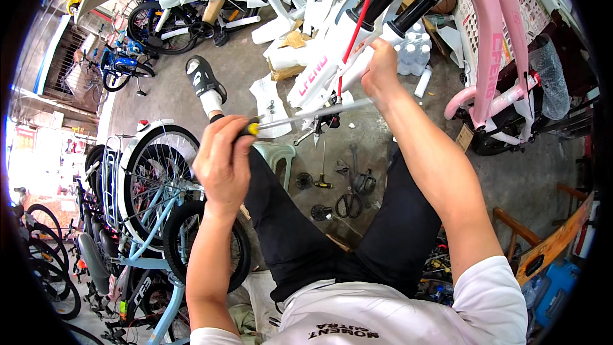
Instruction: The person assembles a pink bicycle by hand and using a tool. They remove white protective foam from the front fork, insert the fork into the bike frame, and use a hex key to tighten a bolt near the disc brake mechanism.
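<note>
My left hand [220, 160] is closed round the black and yellow handle of a screwdriver [253, 129]. Its long metal shaft points right, slightly blurred, passing in front of a dark brake caliper [329, 119]. Above it slants a white suspension fork [317, 78] with black upper tubes, joined to a pink bicycle frame [488, 45]. My right hand [382, 71] wraps round a white fork leg; its fingertips are partly hidden behind it. A red cable [363, 16] runs down along the fork towards the caliper.
Scissors [348, 205], a yellow-handled tool [324, 184] and small black parts lie on the floor between my legs. A light-blue bicycle [153, 246] stands at left. White wrapping [287, 57] and bottled water [414, 51] lie beyond; a wooden board [554, 243] is at right.
</note>
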`<state>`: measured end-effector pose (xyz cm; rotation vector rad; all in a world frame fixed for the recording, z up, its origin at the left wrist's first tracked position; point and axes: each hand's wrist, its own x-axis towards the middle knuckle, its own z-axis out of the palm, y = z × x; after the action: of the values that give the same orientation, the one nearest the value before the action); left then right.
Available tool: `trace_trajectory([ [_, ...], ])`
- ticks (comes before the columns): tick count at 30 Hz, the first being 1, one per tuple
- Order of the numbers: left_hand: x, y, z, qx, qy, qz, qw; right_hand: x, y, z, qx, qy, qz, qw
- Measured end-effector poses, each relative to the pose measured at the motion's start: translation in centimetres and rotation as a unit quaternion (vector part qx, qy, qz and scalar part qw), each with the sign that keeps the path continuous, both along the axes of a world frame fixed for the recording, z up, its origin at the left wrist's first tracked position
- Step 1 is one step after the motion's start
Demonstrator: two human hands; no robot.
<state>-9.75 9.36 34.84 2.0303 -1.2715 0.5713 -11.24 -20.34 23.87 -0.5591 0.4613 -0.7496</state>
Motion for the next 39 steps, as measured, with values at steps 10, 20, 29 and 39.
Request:
trace_trajectory([
  [10, 0.7, 4.7, -0.3, 0.108, -0.041, 0.108, 0.987, 0.1, 0.1, -0.2, 0.008, 0.01, -0.011, 1.0],
  [20, 0.8, 3.7, 0.1, 0.135, -0.048, 0.118, 0.983, 0.1, 0.1, -0.3, 0.007, 0.003, -0.009, 1.0],
  [29, 0.3, 3.5, 0.7, 0.154, -0.07, 0.125, 0.978, 0.0, 0.0, -0.5, 0.001, 0.013, -0.002, 1.0],
  [39, 0.4, 3.4, 1.1, 0.136, -0.086, 0.127, 0.979, 0.4, -0.1, -0.4, 0.022, 0.003, -0.009, 1.0],
])
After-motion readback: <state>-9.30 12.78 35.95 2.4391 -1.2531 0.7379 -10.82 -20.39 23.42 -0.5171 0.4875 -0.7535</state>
